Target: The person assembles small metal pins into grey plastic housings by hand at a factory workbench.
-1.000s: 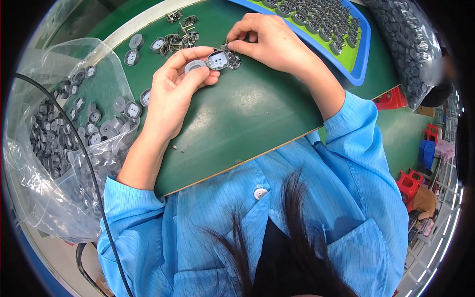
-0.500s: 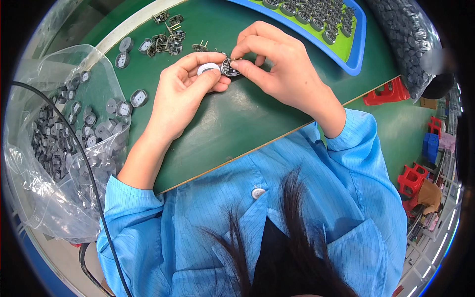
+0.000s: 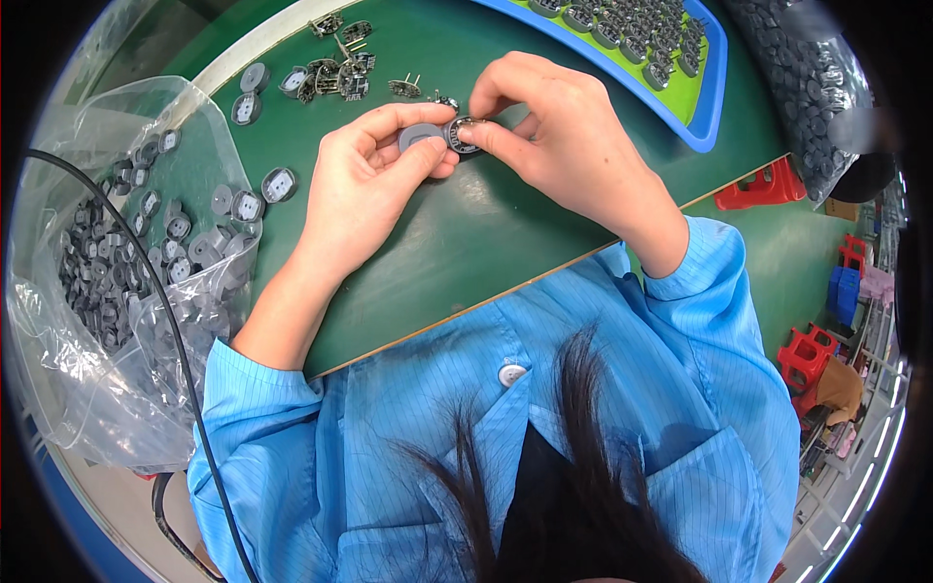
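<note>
My left hand [image 3: 358, 185] is closed round a grey round housing [image 3: 419, 138] with a smooth, shiny face, held between thumb and fingers. Right beside that, at its fingertips, is a second round housing [image 3: 463, 133] with a small circuit board in its mouth. The thumb of my right hand [image 3: 573, 136] presses on that board and its index finger curls over it, so the fingertips hide part of the board. Just beyond the hands, a loose circuit board [image 3: 445, 103] lies on the green table [image 3: 437, 253]. Another board with upright pins [image 3: 405, 88] is farther left.
A pile of circuit boards [image 3: 340, 78] and several loose grey housings [image 3: 279, 185] lie to the left. A clear plastic bag [image 3: 117, 389] of housings spreads along the left edge. At the far right stand a blue tray [image 3: 714, 87] of filled housings and another bag [image 3: 807, 87].
The grey housing in my left hand has turned slightly, losing its bright glare. My right thumb and index finger have shifted on the circuit board. The view has moved slightly.
</note>
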The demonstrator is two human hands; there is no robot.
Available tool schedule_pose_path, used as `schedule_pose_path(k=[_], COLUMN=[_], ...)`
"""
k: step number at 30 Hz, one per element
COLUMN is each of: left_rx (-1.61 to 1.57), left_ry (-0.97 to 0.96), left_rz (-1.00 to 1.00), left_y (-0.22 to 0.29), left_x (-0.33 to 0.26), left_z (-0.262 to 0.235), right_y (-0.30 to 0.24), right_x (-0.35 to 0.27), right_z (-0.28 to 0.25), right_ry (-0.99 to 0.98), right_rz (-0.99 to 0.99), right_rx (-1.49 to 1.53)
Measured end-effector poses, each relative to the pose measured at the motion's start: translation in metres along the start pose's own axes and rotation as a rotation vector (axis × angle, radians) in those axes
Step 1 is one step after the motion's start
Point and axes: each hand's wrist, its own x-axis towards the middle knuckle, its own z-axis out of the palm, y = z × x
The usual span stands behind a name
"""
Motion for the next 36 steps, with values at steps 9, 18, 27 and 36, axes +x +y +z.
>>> schedule_pose_path(k=[9,18,27,36], left_rx=[-0.139,-0.138,-0.010,0.062], left_ry=[0.000,0.003,-0.041,-0.027], left_rz=[0.008,-0.019,0.016,0.030], left_y=[0.000,0.001,-0.001,0.003], left_x=[-0.001,-0.004,-0.010,0.001], left_z=[-0.004,0.002,0.007,-0.003], right_y=[0.002,-0.005,0.011,0.118], right_x=[0.004,-0.007,-0.049,-0.075], right_z=[-0.009,-0.004,-0.018,-0.140], right_ry=[-0.178,-0.014,0.489,0.311], right_rz=[0.492,0.353,-0.221,0.552], right_rx=[0.481,0.329,-0.230,-0.554])
